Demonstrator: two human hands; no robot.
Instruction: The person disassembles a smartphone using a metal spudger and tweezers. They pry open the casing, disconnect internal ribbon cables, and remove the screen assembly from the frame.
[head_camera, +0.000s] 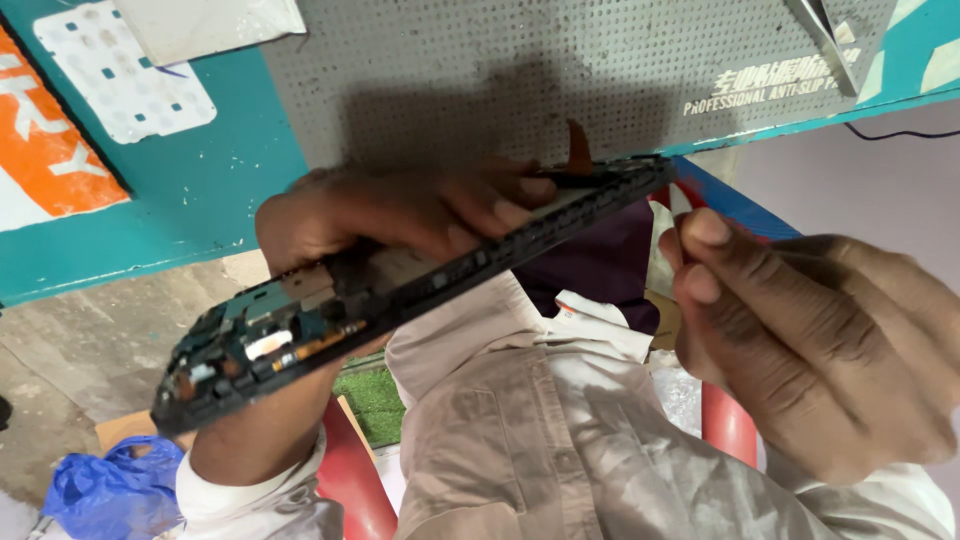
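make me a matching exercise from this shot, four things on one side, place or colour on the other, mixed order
Things:
1. opened phone
2. plastic bag
3. perforated mat
4. right hand

Descriptions:
A. blue, crumpled at lower left
B. grey, lying on the teal bench at the top
C. held edge-on in the left hand, circuit parts showing
D. pinched fingers near the phone's far end

Pairs: 1-C, 2-A, 3-B, 4-D
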